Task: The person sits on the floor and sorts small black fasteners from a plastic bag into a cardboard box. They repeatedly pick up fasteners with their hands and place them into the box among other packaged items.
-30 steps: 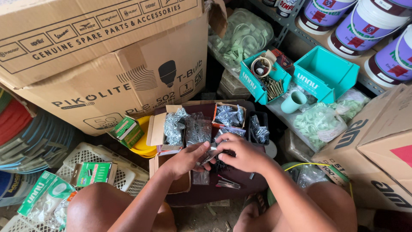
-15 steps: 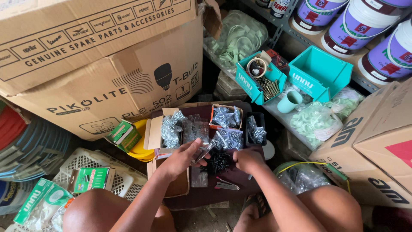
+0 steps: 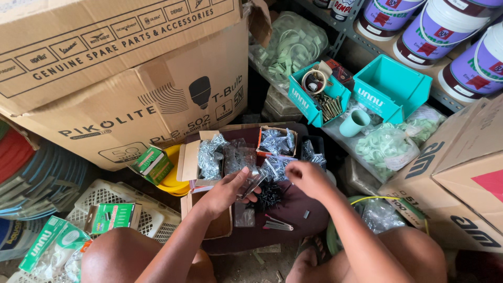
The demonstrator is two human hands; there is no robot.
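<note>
Left hand (image 3: 226, 191) pinched a small clear bag (image 3: 250, 184) open-side up; right hand (image 3: 306, 177), fingers curled, grip unclear, best fed black screws (image 3: 270, 196) straight in just beside it.

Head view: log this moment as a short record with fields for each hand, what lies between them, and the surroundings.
left hand: holds a small clear plastic bag, fingers closed on it
right hand: above the pile of dark screws, fingers curled; what it pinches cannot be told
work surface: dark board
behind the hands: open cartons of bagged screws
right side: teal bins, paint buckets
left side: large cardboard boxes, white basket
</note>
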